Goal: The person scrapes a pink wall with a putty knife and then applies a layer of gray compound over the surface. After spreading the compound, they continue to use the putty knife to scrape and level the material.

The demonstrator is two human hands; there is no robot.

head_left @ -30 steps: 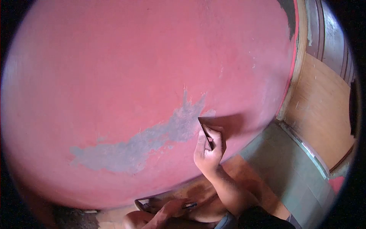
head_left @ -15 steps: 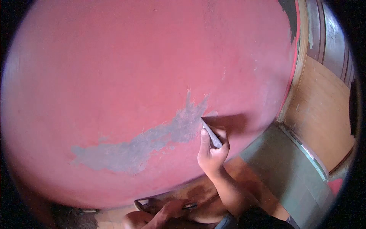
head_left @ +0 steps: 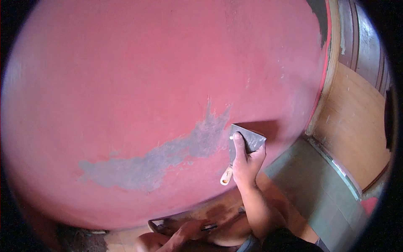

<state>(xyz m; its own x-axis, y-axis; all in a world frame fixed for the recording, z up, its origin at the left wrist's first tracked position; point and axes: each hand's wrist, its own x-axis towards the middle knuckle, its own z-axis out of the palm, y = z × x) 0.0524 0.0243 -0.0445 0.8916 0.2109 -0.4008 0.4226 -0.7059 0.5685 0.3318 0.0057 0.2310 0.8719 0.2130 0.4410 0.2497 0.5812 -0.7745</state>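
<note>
My right hand grips a putty knife with a broad metal blade and a pale handle that has a hole at its end. The thumb presses on the blade. One corner of the blade is right at the wall, beside a grey smear of filler that runs across the red painted wall. Low in the view, my left hand is closed in shadow near my legs. A small dark object shows at its fingers, and I cannot tell what it is.
Along the right side of the red wall runs a wooden edge strip, with a tan wood panel beyond it. Greenish floor tiles and brown tiles lie below. A dark patch marks the wall's upper right.
My right hand has moved a little right and turned the putty knife, so its blade face and handle now show instead of a narrow edge. My left hand stays put.
</note>
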